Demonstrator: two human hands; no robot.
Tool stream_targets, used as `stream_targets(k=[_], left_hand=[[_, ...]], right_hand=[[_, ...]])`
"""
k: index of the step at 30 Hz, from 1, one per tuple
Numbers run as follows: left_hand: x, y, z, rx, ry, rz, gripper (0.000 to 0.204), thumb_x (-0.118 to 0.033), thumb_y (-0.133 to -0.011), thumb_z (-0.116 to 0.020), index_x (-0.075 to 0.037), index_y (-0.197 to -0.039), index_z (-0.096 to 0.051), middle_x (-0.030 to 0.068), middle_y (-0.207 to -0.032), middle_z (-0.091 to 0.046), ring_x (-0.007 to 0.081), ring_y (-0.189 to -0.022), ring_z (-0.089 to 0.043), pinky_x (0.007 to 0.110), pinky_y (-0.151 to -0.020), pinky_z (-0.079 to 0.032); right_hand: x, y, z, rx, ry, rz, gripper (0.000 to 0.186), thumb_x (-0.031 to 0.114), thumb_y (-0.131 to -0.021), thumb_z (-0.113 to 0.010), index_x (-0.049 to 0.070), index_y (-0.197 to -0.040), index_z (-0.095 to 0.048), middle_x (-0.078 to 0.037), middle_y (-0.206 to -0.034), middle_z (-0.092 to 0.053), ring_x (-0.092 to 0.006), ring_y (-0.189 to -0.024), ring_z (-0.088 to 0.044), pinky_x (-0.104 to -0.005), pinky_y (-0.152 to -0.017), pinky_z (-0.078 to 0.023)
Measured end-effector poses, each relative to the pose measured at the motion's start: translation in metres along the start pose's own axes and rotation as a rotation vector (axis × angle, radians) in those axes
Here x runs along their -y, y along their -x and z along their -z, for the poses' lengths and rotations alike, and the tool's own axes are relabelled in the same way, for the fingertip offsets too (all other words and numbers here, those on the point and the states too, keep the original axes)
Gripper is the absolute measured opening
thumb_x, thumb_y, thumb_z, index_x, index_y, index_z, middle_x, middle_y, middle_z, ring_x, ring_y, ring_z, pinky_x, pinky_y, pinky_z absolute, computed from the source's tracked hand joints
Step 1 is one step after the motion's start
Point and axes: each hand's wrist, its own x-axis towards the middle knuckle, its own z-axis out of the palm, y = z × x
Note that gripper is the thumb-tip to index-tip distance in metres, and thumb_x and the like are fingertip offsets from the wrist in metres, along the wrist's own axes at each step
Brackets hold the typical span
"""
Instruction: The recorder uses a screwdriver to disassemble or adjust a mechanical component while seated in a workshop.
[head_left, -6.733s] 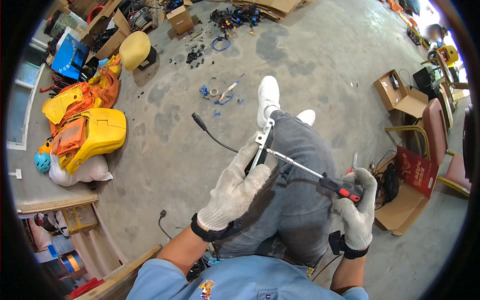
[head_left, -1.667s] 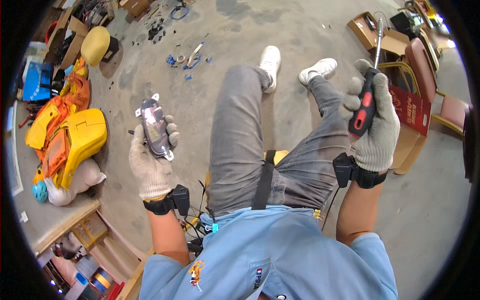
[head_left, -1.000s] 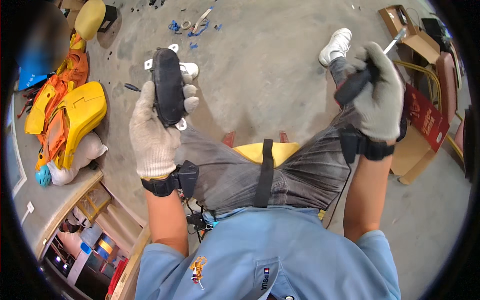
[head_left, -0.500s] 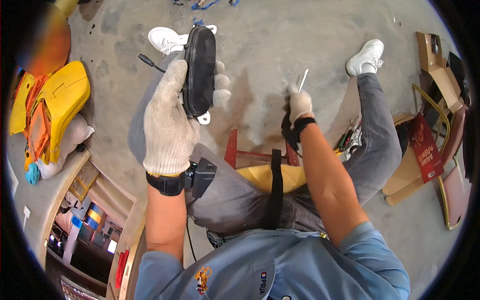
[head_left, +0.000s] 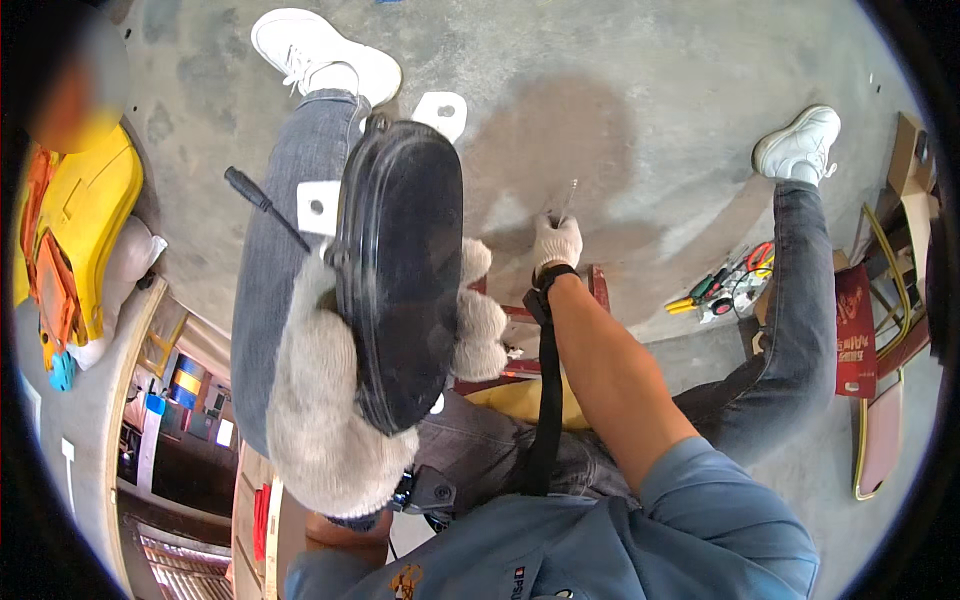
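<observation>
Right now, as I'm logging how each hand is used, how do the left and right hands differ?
The left hand is raised close to the camera; the right hand reaches down toward the concrete floor. The left hand grips a large black oval housing with white mounting tabs; the right hand holds only a thin metal shaft. Both wear white knit gloves.

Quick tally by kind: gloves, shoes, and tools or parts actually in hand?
Knit gloves: 2, left hand, right hand
White shoes: 2, and
Black oval housing: 1
Screwdriver: 1
Total: 6
</observation>
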Motion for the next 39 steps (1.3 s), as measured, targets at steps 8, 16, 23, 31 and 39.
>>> stream_targets(k=[8, 16, 23, 31, 39], left_hand=[[-0.005, 0.005, 0.003, 0.037, -0.161, 0.034, 0.086, -0.044, -0.105, -0.062, 0.006, -0.163, -0.023, 0.0426, -0.144, -0.051, 0.0500, -0.113, -0.071, 0.058, -0.082, -0.069], [-0.005, 0.005, 0.010, 0.060, 0.006, 0.116, 0.088, -0.042, -0.105, -0.064, 0.005, -0.164, -0.019, 0.0418, -0.148, -0.048, 0.0523, -0.119, -0.067, 0.060, -0.088, -0.066], [0.005, 0.005, -0.003, 0.123, -0.263, -0.138, 0.064, -0.042, -0.114, -0.042, 0.006, -0.155, -0.038, 0.0320, -0.133, -0.064, 0.0350, -0.104, -0.074, 0.043, -0.082, -0.065], [0.028, 0.011, 0.000, 0.311, -0.778, -0.367, 0.058, -0.027, -0.100, -0.073, -0.001, -0.148, -0.053, 0.0044, -0.105, -0.066, 0.0090, -0.084, -0.063, 0.023, -0.073, -0.050], [0.088, 0.063, 0.021, 0.429, -1.060, -0.482, 0.064, -0.027, -0.094, -0.079, 0.001, -0.146, -0.055, 0.0027, -0.102, -0.061, 0.0124, -0.091, -0.055, 0.029, -0.082, -0.049]], right_hand=[[0.017, -0.002, 0.005, -0.042, 0.006, -0.084, 0.038, 0.033, -0.087, -0.075, -0.003, -0.100, -0.072, -0.022, -0.094, -0.075, -0.0367, -0.092, -0.073, -0.0433, -0.087, -0.055], [-0.002, -0.020, 0.000, -0.042, -0.088, -0.115, 0.033, 0.028, -0.087, -0.076, -0.003, -0.097, -0.071, -0.013, -0.080, -0.071, -0.0256, -0.073, -0.069, -0.0398, -0.073, -0.056], [0.078, -0.003, 0.079, 0.277, -0.520, -0.076, 0.022, 0.022, -0.093, -0.074, 0.001, -0.094, -0.068, -0.004, -0.069, -0.063, -0.0141, -0.058, -0.059, -0.0306, -0.058, -0.049], [0.189, 0.113, 0.267, 0.745, -0.327, 0.552, 0.021, 0.021, -0.096, -0.076, 0.002, -0.092, -0.068, 0.000, -0.078, -0.063, -0.0084, -0.066, -0.058, -0.0278, -0.062, -0.050], [0.144, 0.216, 0.349, 0.634, -0.158, 0.853, 0.020, 0.018, -0.091, -0.073, -0.001, -0.096, -0.070, 0.002, -0.077, -0.060, -0.0059, -0.073, -0.051, -0.0280, -0.065, -0.046]])
